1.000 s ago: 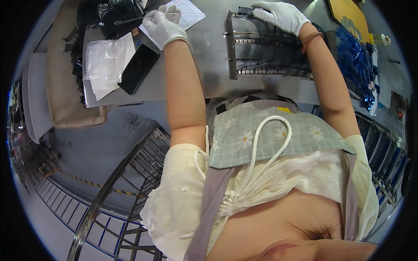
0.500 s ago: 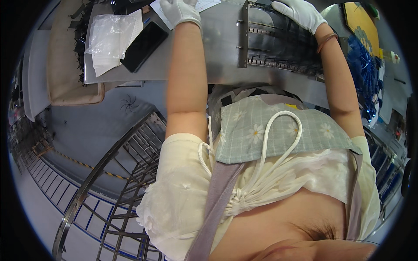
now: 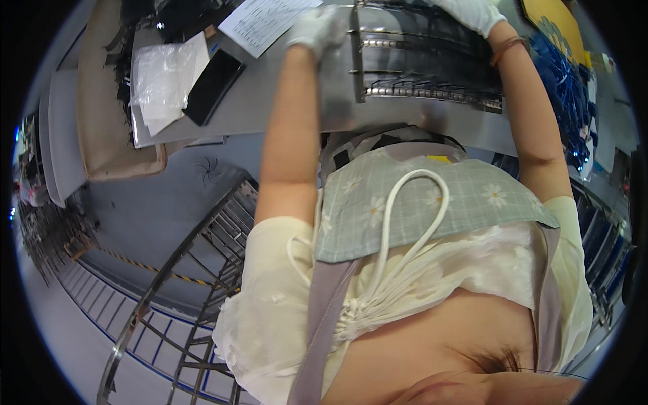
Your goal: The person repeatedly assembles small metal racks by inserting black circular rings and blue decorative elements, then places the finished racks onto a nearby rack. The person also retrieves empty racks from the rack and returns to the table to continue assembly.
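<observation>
A metal rack with rods and rows of small metal pieces stands on the steel table, dark sheet-like parts lying in it. My left hand, in a white glove, is at the rack's left side, close to a printed paper sheet. Motion smears its fingers, so their grip cannot be made out. My right hand, also gloved in white, rests over the far right part of the rack. Its fingers look stretched out, though the upper picture edge cuts them off.
Left on the steel table lie a black phone and clear plastic film over white paper. Black parts are heaped at the far left. Blue shiny strips hang at right. A metal frame stands below left.
My left hand has moved right, off the printed sheet and toward the rack, uncovering more of the sheet. My right hand stays over the rack, slightly higher in view. The view has shifted a little.
</observation>
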A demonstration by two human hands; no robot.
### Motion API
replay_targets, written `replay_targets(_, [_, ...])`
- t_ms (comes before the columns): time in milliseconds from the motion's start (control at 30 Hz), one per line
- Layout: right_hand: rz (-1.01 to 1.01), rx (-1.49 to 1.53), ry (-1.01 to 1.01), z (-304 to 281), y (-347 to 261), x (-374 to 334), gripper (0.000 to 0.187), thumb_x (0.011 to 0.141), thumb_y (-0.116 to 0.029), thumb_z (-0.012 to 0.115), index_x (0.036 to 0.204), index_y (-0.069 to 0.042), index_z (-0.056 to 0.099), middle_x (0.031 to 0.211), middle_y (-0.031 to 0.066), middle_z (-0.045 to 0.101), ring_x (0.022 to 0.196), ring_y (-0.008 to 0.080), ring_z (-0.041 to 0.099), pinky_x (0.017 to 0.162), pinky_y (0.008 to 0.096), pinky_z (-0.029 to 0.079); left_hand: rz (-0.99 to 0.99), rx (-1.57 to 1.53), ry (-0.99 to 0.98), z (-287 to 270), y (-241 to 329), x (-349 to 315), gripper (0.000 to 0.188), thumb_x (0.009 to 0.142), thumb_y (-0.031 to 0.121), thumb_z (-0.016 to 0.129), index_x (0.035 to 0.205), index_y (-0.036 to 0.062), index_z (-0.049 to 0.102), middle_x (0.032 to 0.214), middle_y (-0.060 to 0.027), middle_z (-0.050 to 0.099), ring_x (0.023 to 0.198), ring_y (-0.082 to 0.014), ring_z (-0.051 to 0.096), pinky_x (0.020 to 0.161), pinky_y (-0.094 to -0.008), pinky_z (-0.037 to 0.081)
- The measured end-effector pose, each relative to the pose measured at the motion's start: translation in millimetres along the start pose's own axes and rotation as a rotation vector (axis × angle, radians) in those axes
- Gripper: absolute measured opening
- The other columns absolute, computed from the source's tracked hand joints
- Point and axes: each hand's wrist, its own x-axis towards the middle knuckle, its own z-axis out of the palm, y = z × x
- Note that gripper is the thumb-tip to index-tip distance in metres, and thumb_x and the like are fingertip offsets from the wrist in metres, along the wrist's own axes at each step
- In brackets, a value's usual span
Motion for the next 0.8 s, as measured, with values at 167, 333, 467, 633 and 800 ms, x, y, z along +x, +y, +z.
replay_targets(167, [0.137, 0.004, -0.028, -12, 58, -43, 0.055, 0.102, -0.054, 0.046, 0.133, -0.012, 0.066, 0.123, 0.0203, 0.071, 0.115, 0.0407, 0.066, 0.104, 0.0442, 0.049, -0.419, -0.394, 0.374, -75, -6, -17, 0.047, 0.105, 0.043, 0.058, 0.088, 0.0013, 0.068, 0.072, -0.0101, 0.068, 0.051, -0.0173, 0.061, 0.044, -0.0342, 0.046])
replay_targets(333, [0.249, 0.084, -0.158, -4, 66, -53, 0.059, 0.099, -0.061, 0.048, 0.126, -0.013, 0.07, 0.123, 0.0174, 0.072, 0.117, 0.0373, 0.066, 0.104, 0.0431, 0.049, -0.314, -0.073, 0.117, -52, 11, 20, 0.028, 0.101, 0.032, 0.058, 0.097, 0.0046, 0.064, 0.077, -0.0116, 0.066, 0.056, -0.0233, 0.062, 0.051, -0.0374, 0.048])
replay_targets(467, [0.29, 0.059, -0.196, -14, 60, -53, 0.065, 0.097, -0.067, 0.048, 0.129, -0.013, 0.069, 0.127, 0.0178, 0.07, 0.12, 0.0382, 0.065, 0.105, 0.0438, 0.047, 0.634, 1.071, 0.0, -6, 23, 39, 0.037, 0.103, 0.035, 0.048, 0.104, 0.0059, 0.07, 0.099, -0.0156, 0.075, 0.085, -0.0306, 0.073, 0.072, -0.0448, 0.055])
replay_targets(633, [0.246, 0.23, -0.217, -20, 68, -62, 0.068, 0.098, -0.067, 0.047, 0.133, -0.012, 0.068, 0.132, 0.0186, 0.068, 0.123, 0.0392, 0.063, 0.109, 0.0417, 0.045, 0.106, 0.476, 0.169, 26, 29, 30, 0.048, 0.104, 0.044, 0.044, 0.108, 0.0053, 0.073, 0.113, -0.0238, 0.071, 0.106, -0.0486, 0.064, 0.093, -0.0514, 0.05])
replay_targets(800, [0.358, 0.625, 0.126, 9, 116, -69, 0.072, 0.101, -0.064, 0.046, 0.129, -0.002, 0.069, 0.132, 0.0234, 0.067, 0.121, 0.0407, 0.063, 0.106, 0.041, 0.045, -0.019, 0.178, 0.125, 26, 31, 14, 0.059, 0.108, 0.048, 0.041, 0.112, -0.0034, 0.07, 0.11, -0.0274, 0.071, 0.105, -0.0443, 0.065, 0.095, -0.0469, 0.048])
